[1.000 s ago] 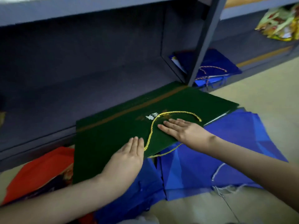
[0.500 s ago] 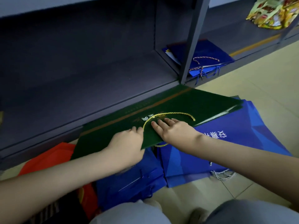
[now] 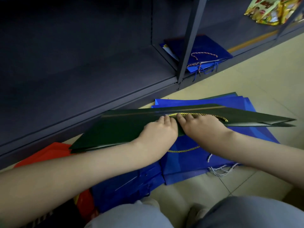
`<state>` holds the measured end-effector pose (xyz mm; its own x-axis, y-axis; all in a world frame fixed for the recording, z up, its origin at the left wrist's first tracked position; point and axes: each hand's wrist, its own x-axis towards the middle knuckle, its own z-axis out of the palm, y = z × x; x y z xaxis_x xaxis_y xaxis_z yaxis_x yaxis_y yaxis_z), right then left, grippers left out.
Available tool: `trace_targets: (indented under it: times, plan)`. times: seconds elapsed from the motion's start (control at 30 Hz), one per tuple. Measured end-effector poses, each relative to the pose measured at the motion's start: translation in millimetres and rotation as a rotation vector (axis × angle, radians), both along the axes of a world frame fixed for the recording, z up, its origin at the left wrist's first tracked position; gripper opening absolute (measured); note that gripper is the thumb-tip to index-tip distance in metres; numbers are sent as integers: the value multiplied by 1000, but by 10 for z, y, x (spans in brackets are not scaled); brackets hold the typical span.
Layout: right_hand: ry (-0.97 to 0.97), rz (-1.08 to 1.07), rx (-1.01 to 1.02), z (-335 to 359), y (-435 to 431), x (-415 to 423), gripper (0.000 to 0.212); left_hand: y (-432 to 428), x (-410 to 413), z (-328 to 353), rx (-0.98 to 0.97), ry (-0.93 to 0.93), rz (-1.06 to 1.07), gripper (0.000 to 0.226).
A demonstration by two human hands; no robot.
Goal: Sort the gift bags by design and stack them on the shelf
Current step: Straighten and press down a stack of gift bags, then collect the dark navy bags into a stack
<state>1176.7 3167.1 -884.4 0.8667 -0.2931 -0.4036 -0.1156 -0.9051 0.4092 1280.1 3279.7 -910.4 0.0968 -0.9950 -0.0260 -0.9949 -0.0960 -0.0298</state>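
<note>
I see yellow snack packets lying at the upper right, well apart from everything else. Below, beige floor tiles run under my grey trouser knees.

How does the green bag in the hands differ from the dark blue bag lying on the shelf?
The green bag is held by both hands above the floor pile; the dark blue bag rests flat on the shelf. The green bag has a gold cord; the dark blue bag's is multicoloured. Both are flattened.
</note>
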Motion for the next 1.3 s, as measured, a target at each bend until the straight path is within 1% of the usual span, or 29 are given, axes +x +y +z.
trace_targets:
  times: [0.1,0.17,0.2,0.3,0.37,0.43,0.53,0.6,0.63,0.67,0.7,0.77,0.87,0.97,1.03,1.1,1.17,1.3]
  plan:
    - [57,-54,50,-322,-456,-292,83,-359,-126,-182,185,217,-14,72]
    - [76,-108,73,-544,-780,-576,89,-514,-183,-342,293,254,8,87]
    - [72,-142,79,-655,-931,-730,93,-557,-202,-446,357,255,16,89]
    - [71,-241,95,-959,-1221,-1126,102,-609,-257,-744,501,218,-30,83]
    - [86,-295,142,-1121,-1293,-1282,97,-629,-311,-951,525,239,-62,79]
    - [120,-327,212,-1283,-1353,-1363,93,-648,-375,-1134,530,219,-101,77]
    - [232,-360,328,-1568,-1416,-1383,90,-652,-472,-1335,574,178,-148,72]
    - [339,-404,391,-1709,-1466,-1334,90,-648,-502,-1406,658,252,-166,72]
    - [361,-427,416,-1758,-1510,-1297,87,-663,-486,-1416,685,305,-177,73]
    - [344,-449,441,-1777,-1563,-1238,83,-712,-441,-1400,677,337,-190,75]
    - [289,-468,463,-1778,-1633,-1162,77,-805,-368,-1362,621,332,-200,76]
    - [93,-512,466,-1713,-1793,-939,67,-1112,-162,-1239,438,300,-172,74]
    - [-248,-598,454,-1553,-2054,-463,72,-1729,208,-994,213,270,5,68]
    - [-550,-640,492,-1454,-2319,79,79,-2254,519,-830,109,228,155,69]
    - [-674,-640,512,-1430,-2492,403,82,-2472,667,-778,66,169,218,71]
    - [-738,-646,527,-1448,-2657,673,85,-2595,778,-779,43,84,263,75]
    - [-736,-645,511,-1478,-2822,905,88,-2662,884,-824,17,-28,285,82]
    - [-597,-565,373,-1553,-3111,1307,90,-2740,1125,-902,-19,-286,249,91]
